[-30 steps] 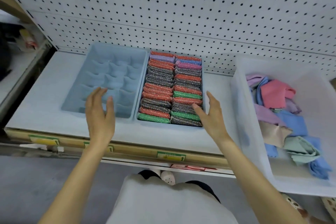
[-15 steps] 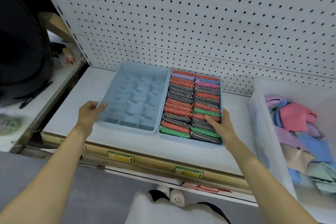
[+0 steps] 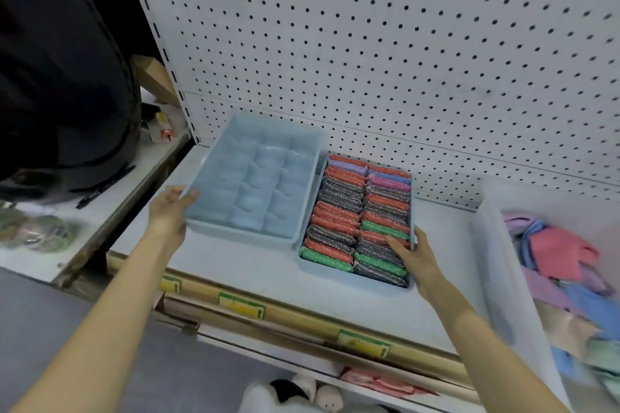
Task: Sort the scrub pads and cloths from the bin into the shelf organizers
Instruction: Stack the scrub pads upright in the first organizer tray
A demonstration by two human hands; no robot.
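Head view: white shelf (image 3: 251, 275) bears filled organizer (image 3: 349, 276); pegboard (image 3: 369, 43) behind, grey floor (image 3: 50, 312).

A single wide-angle view comes from the person's head. It stands just in front of the front edge of the shelf (image 3: 268, 271), looking forward and steeply down, so the person's own shoes (image 3: 322, 392) show at the bottom of the frame. It sits near, within arm's reach: both forearms enter from the bottom corners, the left hand (image 3: 169, 211) reaching the empty organizer (image 3: 241, 233) and the right hand (image 3: 414, 256) the filled organizer (image 3: 369, 280). The pegboard (image 3: 402, 60) behind the shelf's back edge fills the upper frame. The shelf's left edge is in view; the bin (image 3: 496, 265) at the right end is cut by the frame. The edges are blurred.
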